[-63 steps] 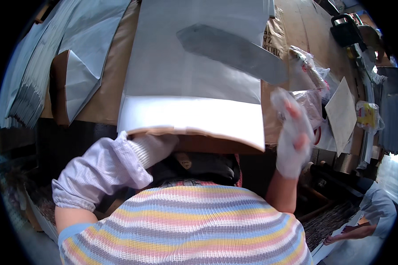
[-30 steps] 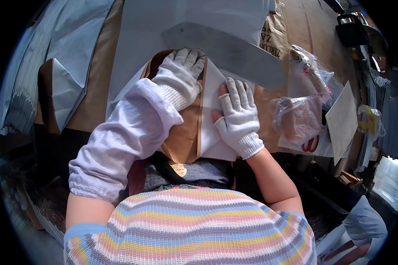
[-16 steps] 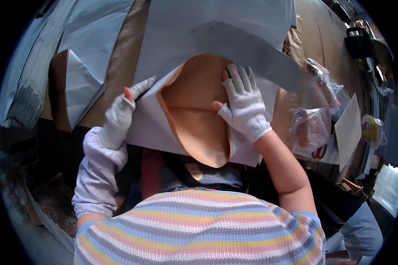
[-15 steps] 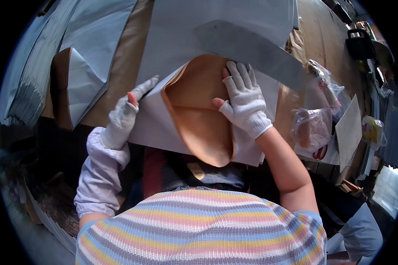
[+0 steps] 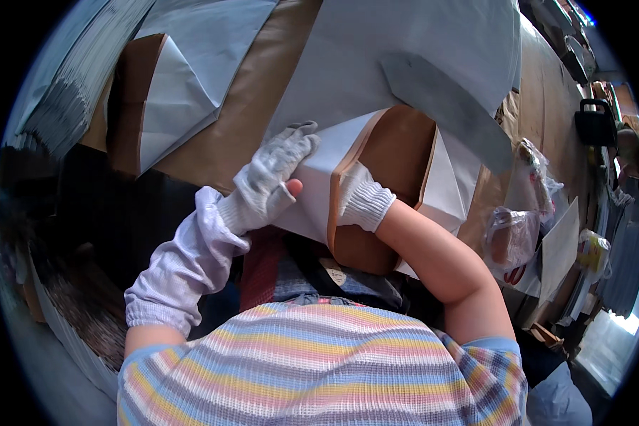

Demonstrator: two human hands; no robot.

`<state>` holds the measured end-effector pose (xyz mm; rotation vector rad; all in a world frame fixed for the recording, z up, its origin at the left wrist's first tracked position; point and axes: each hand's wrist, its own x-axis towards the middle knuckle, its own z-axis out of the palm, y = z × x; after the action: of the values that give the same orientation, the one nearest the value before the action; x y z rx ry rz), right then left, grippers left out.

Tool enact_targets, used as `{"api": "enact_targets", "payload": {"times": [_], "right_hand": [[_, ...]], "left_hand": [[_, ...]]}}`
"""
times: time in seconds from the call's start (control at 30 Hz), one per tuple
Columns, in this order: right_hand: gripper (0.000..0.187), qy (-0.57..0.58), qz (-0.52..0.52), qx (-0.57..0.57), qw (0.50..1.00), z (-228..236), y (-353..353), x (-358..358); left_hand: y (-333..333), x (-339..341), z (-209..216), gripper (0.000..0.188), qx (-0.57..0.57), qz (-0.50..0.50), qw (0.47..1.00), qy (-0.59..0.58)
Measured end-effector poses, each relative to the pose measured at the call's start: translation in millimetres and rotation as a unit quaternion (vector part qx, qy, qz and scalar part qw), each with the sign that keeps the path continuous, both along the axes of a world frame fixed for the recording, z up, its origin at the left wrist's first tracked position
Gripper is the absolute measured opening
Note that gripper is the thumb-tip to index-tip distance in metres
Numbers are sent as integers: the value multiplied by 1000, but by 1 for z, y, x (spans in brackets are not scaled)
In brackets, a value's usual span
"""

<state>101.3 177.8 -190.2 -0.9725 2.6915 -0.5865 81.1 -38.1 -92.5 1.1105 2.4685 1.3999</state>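
Bag (image 5: 397, 167), one of it, sits open right in front of the person, and two gloved hands are on it: left hand (image 5: 270, 177) outside, right hand (image 5: 362, 201) in the mouth. One second bag (image 5: 174, 103) stands open at upper left, beside one thick paper stack (image 5: 82, 89). One grey plate (image 5: 447, 106) lies just beyond the bag, on pale paper (image 5: 348, 42). Over to the right, three plastic bundles, a brownish one (image 5: 511, 234), a long one (image 5: 536, 177) and a yellow one (image 5: 591, 252), plus one pale card (image 5: 559, 248).

And look at the change! Half a second ago the right hand lies flat on the fold right of the opening; now it's inside, against the left wall. The left hand has come across from the outer edge onto the white panel. The whole view has swung, carrying the table things rightward, and the mouth goes from rounded to boxy.

Left fingers: loosely stretched, slightly bent, resting on the panel, gripping nothing, bare thumb tip showing. Right fingers: hidden by the wall, so I can't tell.

White outside, smooth brown inside, crisp-edged, with a creased white flap folded out at right.
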Motion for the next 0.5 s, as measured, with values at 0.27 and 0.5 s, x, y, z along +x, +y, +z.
{"api": "enact_targets", "payload": {"times": [0.27, 0.5], "right_hand": [[33, 26, 40, 24, 999, 33, -3, -8], [31, -63, -126, 100, 985, 178, 62, -13]], "left_hand": [[4, -2, -7, 74, 9, -1, 999, 50], [12, 6, -15, 80, -196, 45, 969, 147]]}}
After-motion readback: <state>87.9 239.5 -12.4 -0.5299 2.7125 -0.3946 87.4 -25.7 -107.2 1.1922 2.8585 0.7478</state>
